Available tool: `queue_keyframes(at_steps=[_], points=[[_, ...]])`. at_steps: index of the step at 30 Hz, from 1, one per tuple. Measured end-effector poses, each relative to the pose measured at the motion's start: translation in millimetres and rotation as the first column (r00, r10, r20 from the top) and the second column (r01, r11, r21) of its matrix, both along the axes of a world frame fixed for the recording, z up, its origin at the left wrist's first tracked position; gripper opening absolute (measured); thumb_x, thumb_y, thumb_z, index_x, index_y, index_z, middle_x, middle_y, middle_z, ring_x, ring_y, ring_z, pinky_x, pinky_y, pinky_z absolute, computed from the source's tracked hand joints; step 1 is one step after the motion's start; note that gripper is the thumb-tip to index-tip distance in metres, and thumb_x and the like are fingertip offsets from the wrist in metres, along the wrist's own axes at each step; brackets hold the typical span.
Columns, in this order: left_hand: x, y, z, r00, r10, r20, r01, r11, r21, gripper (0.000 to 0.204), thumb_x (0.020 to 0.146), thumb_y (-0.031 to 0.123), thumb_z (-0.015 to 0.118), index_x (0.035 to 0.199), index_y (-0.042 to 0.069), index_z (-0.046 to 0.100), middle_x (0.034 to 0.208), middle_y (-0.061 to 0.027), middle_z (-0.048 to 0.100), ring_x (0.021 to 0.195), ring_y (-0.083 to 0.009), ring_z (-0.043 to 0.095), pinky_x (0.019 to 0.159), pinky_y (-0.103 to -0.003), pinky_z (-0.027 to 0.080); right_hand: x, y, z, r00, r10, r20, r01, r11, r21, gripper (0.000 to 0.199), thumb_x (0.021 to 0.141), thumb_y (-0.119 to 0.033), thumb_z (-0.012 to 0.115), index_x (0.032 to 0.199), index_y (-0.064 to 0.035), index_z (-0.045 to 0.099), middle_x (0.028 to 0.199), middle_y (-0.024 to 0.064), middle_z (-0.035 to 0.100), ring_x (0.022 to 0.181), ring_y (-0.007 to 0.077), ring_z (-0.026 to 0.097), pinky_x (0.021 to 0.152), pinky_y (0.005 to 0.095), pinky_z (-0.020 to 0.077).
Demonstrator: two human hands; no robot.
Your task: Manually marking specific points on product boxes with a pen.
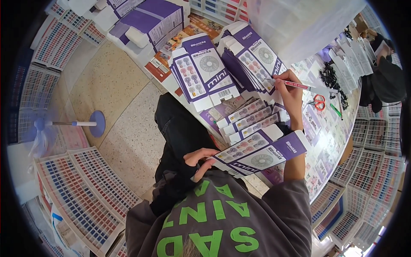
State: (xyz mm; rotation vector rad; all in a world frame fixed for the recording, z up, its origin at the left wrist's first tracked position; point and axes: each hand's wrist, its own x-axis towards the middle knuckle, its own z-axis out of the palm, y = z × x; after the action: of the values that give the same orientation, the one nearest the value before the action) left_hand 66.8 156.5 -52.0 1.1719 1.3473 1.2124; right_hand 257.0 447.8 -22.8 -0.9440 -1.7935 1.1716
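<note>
My left hand [200,161] pinches the left edge of a flat purple-and-white carton [262,159] printed with small fans. This carton lies across my right forearm, above my lap. A red-and-white marker [298,85] is gripped in my right hand [291,96], its tip at the edge of a stack of flattened cartons [257,53] at the back of the table. To the left of that stack sits another pile of the same cartons [207,70]. Several more cartons [250,116] lie overlapped like steps between my two hands.
Orange-handled scissors [318,102], a green pen [336,111] and black cables [330,78] lie on the table [314,128] at right. A translucent bin [295,30] stands behind the cartons. A purple box [156,25] is at far left. Stacked crates [85,192] line the floor. Another person [387,79] sits far right.
</note>
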Motion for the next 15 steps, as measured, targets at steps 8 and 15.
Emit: queue_keyframes(at_steps=[8,15], points=[[9.8,2.3,-18.6,0.978,0.012,0.209,-0.001,0.999,-0.053,0.019,0.092,0.0,0.057,0.111,-0.003,0.058,0.098,-0.0098,0.065,0.074,-0.0095,0.06,0.065,-0.024,0.05,23.0,3.5,12.3,0.97,-0.091,-0.226,0.098,0.995,0.022,0.011,0.091,-0.008,0.059,0.091,0.0027,0.06,0.084,0.0046,0.062,0.077,0.0106,0.055,0.073,0.0242,0.0449],[9.8,33.5,6.1,0.999,0.039,0.006,-0.039,0.999,-0.012,0.019,0.091,0.003,0.059,0.11,0.0,0.058,0.093,-0.0113,0.063,0.071,-0.0136,0.059,0.064,-0.028,0.049,142.6,-18.8,23.2,0.955,-0.277,-0.109,0.294,0.935,0.199,0.039,0.102,-0.032,0.044,0.115,0.0024,0.057,0.098,0.0078,0.063,0.09,0.0156,0.06,0.084,0.0302,0.0488]])
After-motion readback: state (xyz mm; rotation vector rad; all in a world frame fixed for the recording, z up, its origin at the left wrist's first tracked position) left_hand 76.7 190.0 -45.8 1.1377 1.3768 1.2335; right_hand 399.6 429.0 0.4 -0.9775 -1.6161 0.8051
